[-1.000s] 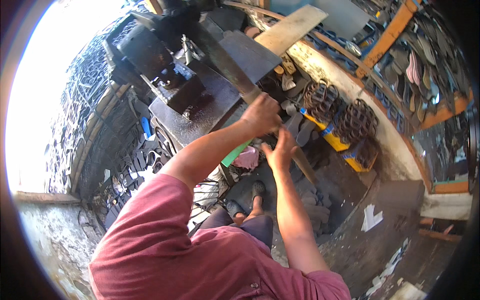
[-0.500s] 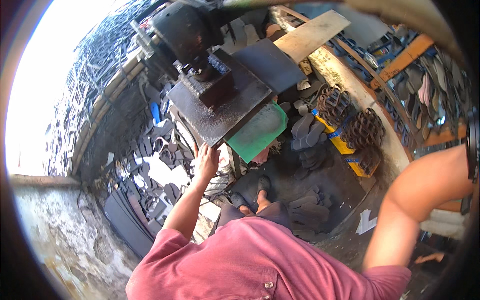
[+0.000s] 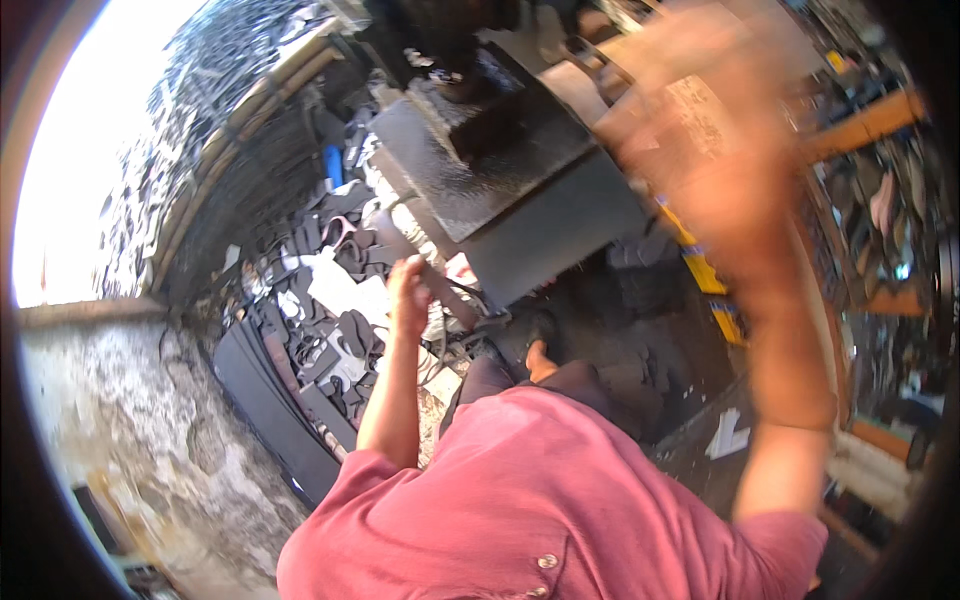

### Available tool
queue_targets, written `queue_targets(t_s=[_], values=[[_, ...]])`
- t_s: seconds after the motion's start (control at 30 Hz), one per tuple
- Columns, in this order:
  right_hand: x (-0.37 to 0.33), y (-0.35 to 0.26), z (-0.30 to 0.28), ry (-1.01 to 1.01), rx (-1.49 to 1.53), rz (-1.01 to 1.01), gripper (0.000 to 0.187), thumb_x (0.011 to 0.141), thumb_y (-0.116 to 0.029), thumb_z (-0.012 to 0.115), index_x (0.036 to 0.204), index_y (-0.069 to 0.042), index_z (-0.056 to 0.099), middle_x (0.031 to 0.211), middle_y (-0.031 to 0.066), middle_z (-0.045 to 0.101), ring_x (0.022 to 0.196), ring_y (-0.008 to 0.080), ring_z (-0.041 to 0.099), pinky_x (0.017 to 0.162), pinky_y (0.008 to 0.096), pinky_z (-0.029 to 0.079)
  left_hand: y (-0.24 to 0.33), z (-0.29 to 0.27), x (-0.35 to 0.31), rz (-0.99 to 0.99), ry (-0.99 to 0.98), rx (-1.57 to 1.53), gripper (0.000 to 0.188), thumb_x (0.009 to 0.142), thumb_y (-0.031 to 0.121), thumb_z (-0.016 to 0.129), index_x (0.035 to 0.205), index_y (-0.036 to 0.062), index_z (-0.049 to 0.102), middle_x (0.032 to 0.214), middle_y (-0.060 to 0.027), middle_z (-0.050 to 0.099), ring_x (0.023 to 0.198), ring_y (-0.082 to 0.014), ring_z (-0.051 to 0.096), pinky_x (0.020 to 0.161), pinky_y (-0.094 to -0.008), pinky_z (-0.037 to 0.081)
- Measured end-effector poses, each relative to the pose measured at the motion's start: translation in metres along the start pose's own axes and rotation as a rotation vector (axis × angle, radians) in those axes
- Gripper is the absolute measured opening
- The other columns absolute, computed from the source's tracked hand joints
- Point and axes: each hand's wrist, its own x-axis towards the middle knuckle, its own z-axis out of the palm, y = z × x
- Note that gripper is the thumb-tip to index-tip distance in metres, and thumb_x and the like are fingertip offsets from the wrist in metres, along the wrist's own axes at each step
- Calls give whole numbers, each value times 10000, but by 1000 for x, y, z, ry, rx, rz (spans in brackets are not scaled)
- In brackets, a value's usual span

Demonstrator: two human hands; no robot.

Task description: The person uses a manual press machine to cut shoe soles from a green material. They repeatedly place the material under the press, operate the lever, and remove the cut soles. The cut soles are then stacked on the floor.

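In front of me stands a press with a dark, worn metal plate [image 3: 500, 190]. A flat dark grey sheet [image 3: 565, 235] juts out from under the plate on my side. My left hand [image 3: 408, 298] is just left of the press, beside its lower edge. Its fingers point up with the thumb apart, and I see nothing in them. My right hand [image 3: 715, 150] is raised at the right of the press, over the boards there. It is smeared by motion, so its fingers and anything in them cannot be made out.
Dark offcuts and sole-shaped pieces [image 3: 350, 330] litter the floor at left, beside stacked dark sheets [image 3: 270, 400]. Yellow boxes [image 3: 705, 270] stand at right, partly behind my arm. A rough wall [image 3: 150, 400] bounds the left; a wooden rack [image 3: 865, 125] holds soles at far right.
My right arm has swung from the far right edge up beside the press. The green board under the plate no longer shows; the dark sheet does. My left hand has come off the plate's edge.
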Motion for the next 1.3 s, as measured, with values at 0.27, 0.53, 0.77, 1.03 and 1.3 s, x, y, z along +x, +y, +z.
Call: queue_targets(t_s=[0.27,0.53,0.77,1.03,1.3], values=[[-244,-97,243,-685,63,507,970,823,-374,802,1642,-152,333,1710,154,282,1571,419,250,1226,661,235,110,65,-65,464,-129,408,969,825,119,859,1565,28,241,1392,-134,534,1220,-247,574,1110,-388,424],[-203,-146,167,-68,506,881,939,787,-280,872,1497,68,364,1424,291,518,1319,445,531,1094,508,426,73,192,-109,237,-270,278,910,909,167,825,1607,91,247,1486,-181,419,1353,-291,479,1079,-429,459],[-190,150,178,-68,96,1230,929,851,-361,772,1536,82,328,1465,350,502,1334,486,528,1102,523,457,22,126,-33,257,33,408,656,978,128,722,1542,125,389,1316,-59,516,1218,-198,510,1073,-378,402],[-175,346,278,-136,55,1105,734,800,-563,806,1311,-56,656,1448,221,596,1359,385,550,1120,451,473,-5,98,-1,281,-64,532,583,1015,57,495,1584,59,368,1523,-108,488,1419,-236,457,1173,-373,348],[-156,270,266,-552,188,1208,728,801,-595,774,1246,-20,730,1435,275,561,1337,429,556,1097,485,490,-5,107,24,-86,-66,398,130,1013,219,657,1094,120,679,909,54,621,805,-63,579,693,-268,532]])
